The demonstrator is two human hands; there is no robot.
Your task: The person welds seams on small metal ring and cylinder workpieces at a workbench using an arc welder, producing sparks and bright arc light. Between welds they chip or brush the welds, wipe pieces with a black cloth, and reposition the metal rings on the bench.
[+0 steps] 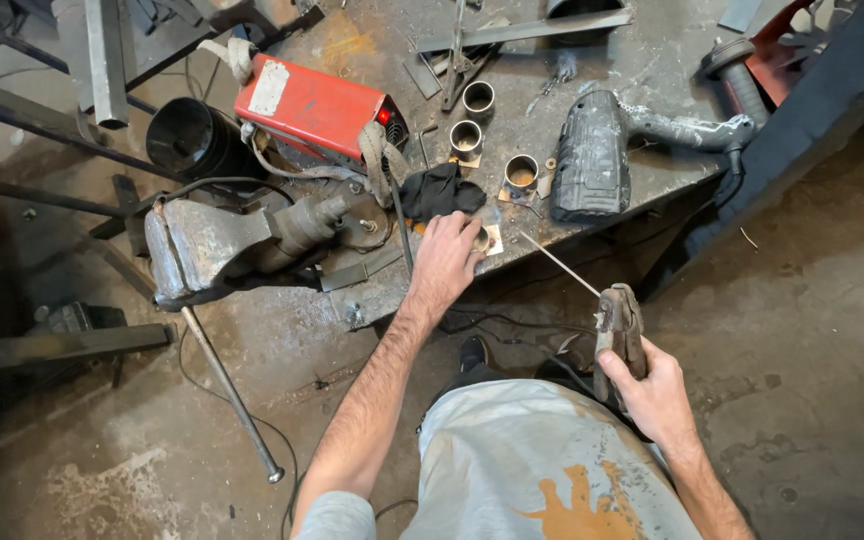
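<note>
My left hand (444,262) reaches onto the near edge of the steel workbench (642,70) and holds a short metal pipe piece (482,238) standing on a small square plate. My right hand (655,392) hangs below the bench edge, gripping a rusty electrode holder (619,330). A thin welding rod (560,265) sticks out of the holder toward the pipe piece, its tip a little short of it. Three more short pipe rings (521,172) stand in a row behind my left hand.
A red welding machine (314,104) and a black cloth (439,190) lie left of the rings. A dark angle grinder (592,155) lies to the right. A large bench vise (222,240) with a long handle juts from the left corner. Cables trail on the concrete floor.
</note>
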